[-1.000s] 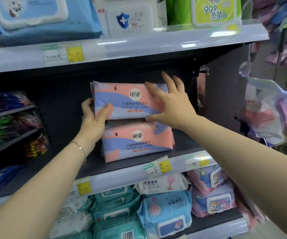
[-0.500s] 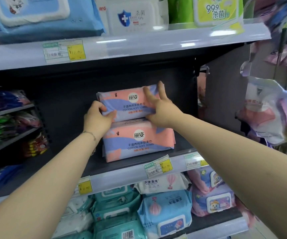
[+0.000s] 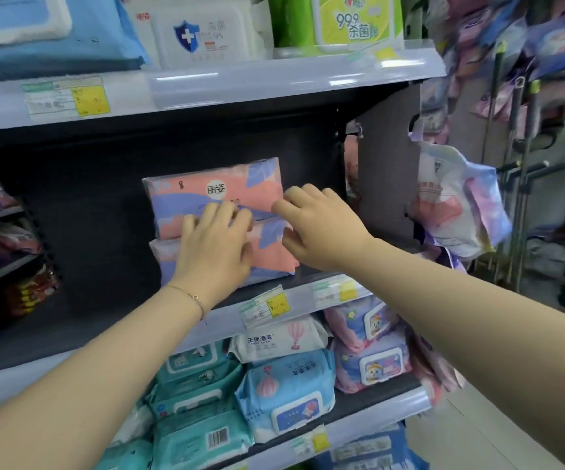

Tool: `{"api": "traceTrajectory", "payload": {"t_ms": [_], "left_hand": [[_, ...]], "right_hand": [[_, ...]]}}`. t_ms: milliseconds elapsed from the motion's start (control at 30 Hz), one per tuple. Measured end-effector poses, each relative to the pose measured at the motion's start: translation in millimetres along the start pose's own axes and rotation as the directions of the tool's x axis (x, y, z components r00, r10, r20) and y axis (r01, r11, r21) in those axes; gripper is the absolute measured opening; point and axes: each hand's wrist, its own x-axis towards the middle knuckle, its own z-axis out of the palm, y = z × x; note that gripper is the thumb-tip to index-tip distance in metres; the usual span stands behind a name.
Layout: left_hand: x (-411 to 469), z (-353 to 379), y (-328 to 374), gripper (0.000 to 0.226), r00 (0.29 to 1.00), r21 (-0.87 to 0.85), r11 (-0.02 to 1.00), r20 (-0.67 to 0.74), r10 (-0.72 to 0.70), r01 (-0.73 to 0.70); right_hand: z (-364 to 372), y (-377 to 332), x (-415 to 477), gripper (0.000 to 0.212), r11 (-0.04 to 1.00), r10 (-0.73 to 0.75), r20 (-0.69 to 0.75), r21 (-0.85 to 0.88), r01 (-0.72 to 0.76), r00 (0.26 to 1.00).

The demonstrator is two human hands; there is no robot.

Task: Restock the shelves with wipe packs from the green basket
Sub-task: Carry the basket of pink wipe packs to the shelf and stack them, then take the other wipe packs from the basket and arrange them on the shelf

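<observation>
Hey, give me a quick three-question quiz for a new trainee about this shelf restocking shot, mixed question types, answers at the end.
1. True or false: the top pink pack lies stacked on a matching pack on the middle shelf.
2. The left hand rests on: A) the fronts of those two packs, B) a price tag, C) the shelf below.
3. What colour is the pack marked 999 on the top shelf?
Key: 1 true; 2 A; 3 green.
</observation>
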Motion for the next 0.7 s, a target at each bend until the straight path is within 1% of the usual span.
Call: {"api": "traceTrajectory", "payload": {"t_ms": [67,133,200,267,333,400,500,600,700], "left_hand": [[-3,3,29,0.025,0.997,-0.020,0.997,0.033,0.072,-0.071],[-9,11,60,0.024,0.989,-0.113,0.984,0.040,0.143,-0.137],[-16,20,93,0.024,0.980,-0.239,0.955,0.049,0.195,-0.178],[-22,28,128,0.028,0.972,-0.344,0.920,0.070,0.223,-0.186],[-28,37,165,0.030,0.958,-0.444,0.873,0.094,0.271,-0.203],[-33,46,202,0.026,0.938,-0.530,0.819,0.119,0.327,-0.218],[-40,56,255,0.021,0.906,-0.615,0.757,0.162,0.392,-0.218],[-49,63,303,0.029,0.871,-0.677,0.712,0.221,0.439,-0.187],[-63,67,348,0.033,0.833,-0.713,0.673,0.240,0.498,-0.197]], "right_hand": [[-5,5,-24,0.029,0.996,-0.057,0.005,-0.066,0.057,0.998],[-9,11,-52,0.023,0.995,-0.057,0.030,-0.075,0.059,0.998],[-14,21,-86,0.024,0.998,0.005,0.043,-0.068,-0.002,0.999],[-20,32,-122,0.024,0.995,0.081,0.060,-0.068,-0.077,0.995],[-25,47,-157,0.022,0.987,0.146,0.089,-0.081,-0.139,0.985],[-30,61,-190,0.019,0.972,0.219,0.137,-0.116,-0.203,0.966],[-35,78,-239,0.022,0.939,0.327,0.205,-0.180,-0.292,0.923],[-41,92,-290,0.020,0.895,0.432,0.246,-0.232,-0.380,0.868],[-49,102,-343,0.025,0.835,0.545,0.336,-0.304,-0.459,0.768]]}}
